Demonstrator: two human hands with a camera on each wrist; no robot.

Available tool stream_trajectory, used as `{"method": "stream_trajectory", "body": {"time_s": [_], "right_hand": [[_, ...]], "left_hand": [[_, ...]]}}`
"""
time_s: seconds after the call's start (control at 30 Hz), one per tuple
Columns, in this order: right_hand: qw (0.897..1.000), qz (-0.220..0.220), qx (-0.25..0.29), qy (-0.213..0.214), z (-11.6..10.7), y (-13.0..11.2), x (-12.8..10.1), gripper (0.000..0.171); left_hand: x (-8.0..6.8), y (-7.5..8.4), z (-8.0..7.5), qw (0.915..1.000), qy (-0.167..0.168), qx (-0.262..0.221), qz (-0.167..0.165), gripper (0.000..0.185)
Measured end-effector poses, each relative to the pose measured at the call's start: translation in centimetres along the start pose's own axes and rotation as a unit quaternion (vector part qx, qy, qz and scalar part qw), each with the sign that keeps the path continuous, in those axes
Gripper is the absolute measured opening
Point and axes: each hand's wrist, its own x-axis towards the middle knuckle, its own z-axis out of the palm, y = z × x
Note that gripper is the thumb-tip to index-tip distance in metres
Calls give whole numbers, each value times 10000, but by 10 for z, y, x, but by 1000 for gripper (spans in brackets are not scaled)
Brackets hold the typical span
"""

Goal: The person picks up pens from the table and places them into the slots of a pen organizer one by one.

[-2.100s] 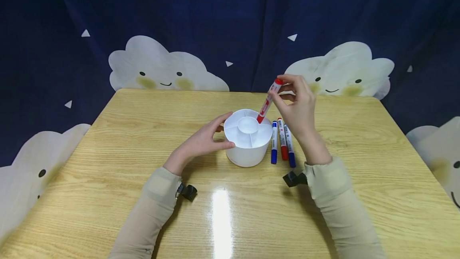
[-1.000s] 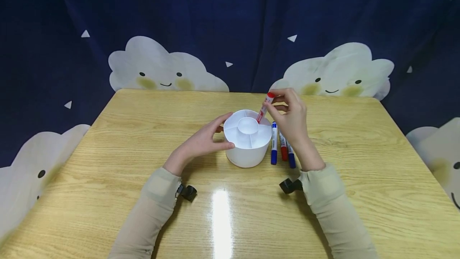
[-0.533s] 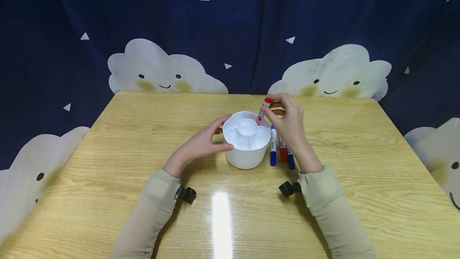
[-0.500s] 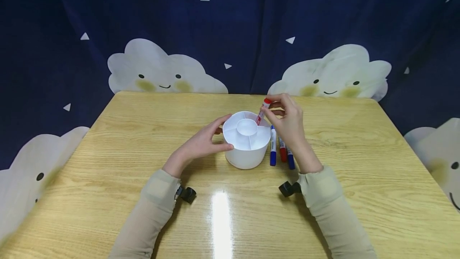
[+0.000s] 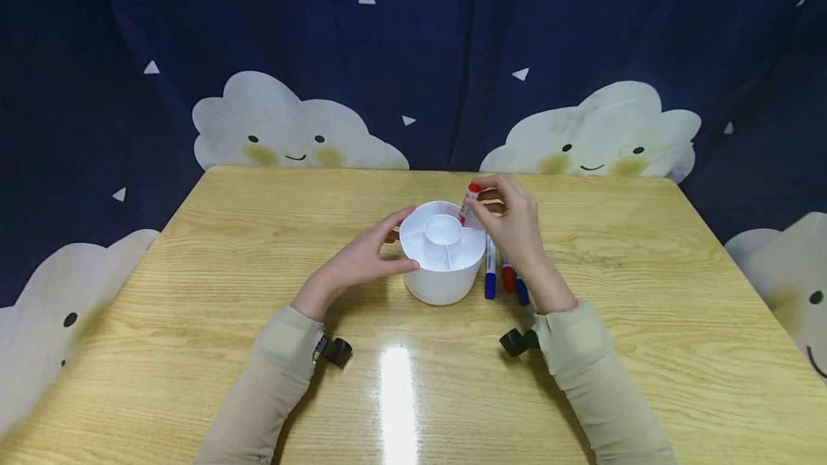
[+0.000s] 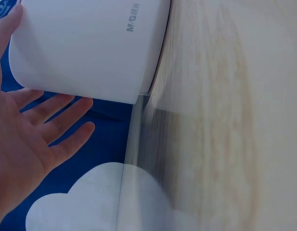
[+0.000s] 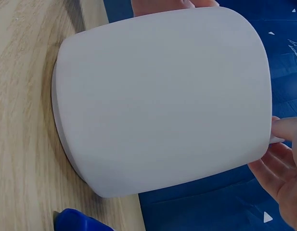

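Observation:
A round white desk organizer (image 5: 439, 287) with several compartments around a central cup stands on the table. My left hand (image 5: 365, 253) holds its left side, thumb at the front rim and fingers round the back. In the left wrist view the fingers of the left hand (image 6: 32, 130) reach along the organizer's wall (image 6: 85, 48). My right hand (image 5: 513, 221) pinches a red-capped whiteboard marker (image 5: 469, 203) near its top end; its lower part is down in the right back compartment. In the right wrist view the organizer (image 7: 162, 101) hides most of the marker.
Right of the organizer lie a blue marker (image 5: 490, 271), a red marker (image 5: 507, 278) and another blue marker (image 5: 522, 291), partly under the right hand. The wooden table (image 5: 310, 393) ends at a dark blue cloud-patterned curtain (image 5: 426, 41).
My right hand has moved down and to the left, lowering the red marker deeper into the organizer's compartment. The left hand keeps its hold on the organizer.

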Motion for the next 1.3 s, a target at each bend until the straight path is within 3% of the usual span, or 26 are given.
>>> {"method": "stream_trajectory", "body": {"time_s": [0.5, 0.77, 0.93, 1.13, 1.3], "right_hand": [[9996, 7, -142, -240, 0, 2, 2, 21], [9994, 41, -161, -316, 1, 2, 0, 21], [9989, 69, -282, -358, 1, 3, -1, 21], [9988, 99, -280, -380, 2, 2, -3, 23], [9986, 226, -286, -377, 2, 2, -4, 25]], "left_hand": [[4, 2, -1, 10000, 44, 2, 81, 82], [16, -32, 6, 9998, 138, -45, 157, 86], [16, -39, 8, 9996, 146, -120, 204, 87], [12, -38, 9, 9997, 165, -65, 139, 86], [7, -21, 7, 9998, 93, -140, 58, 84]]}}
